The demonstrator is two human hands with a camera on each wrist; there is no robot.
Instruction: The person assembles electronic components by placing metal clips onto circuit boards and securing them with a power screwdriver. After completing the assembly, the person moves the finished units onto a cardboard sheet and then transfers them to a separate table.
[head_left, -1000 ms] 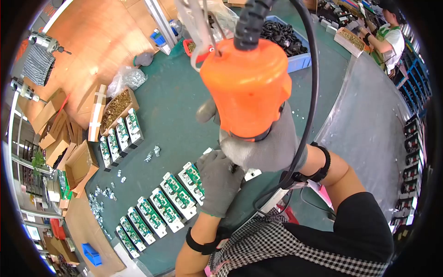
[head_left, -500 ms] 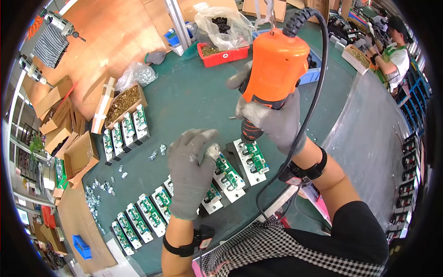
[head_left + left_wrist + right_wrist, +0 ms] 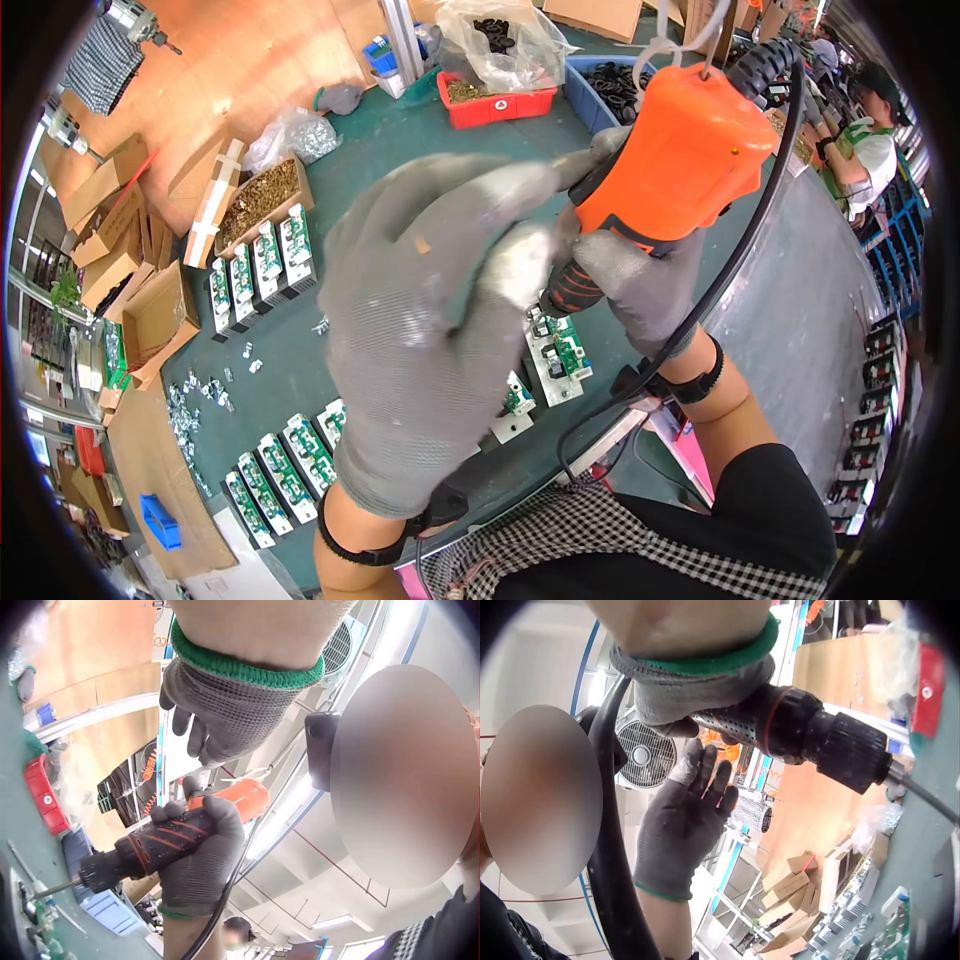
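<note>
While the circuit board (image 3: 558, 360) sits at the right end of its row on the green table (image 3: 385, 132), the bit (image 3: 58, 888) reaches down to it. The right hand (image 3: 645, 290) grips the orange driver (image 3: 675, 150); the left hand (image 3: 420, 330) hovers near, empty, fingers loosely extended. I'd guess a screw is being driven, which calls for steady pressure, then lifting clear.

Looking across a green-topped workbench (image 3: 400, 135) to a tan plywood panel (image 3: 270, 60), now up past 1 box fan (image 3: 640, 755) to lit strip lights (image 3: 332, 921)!
</note>
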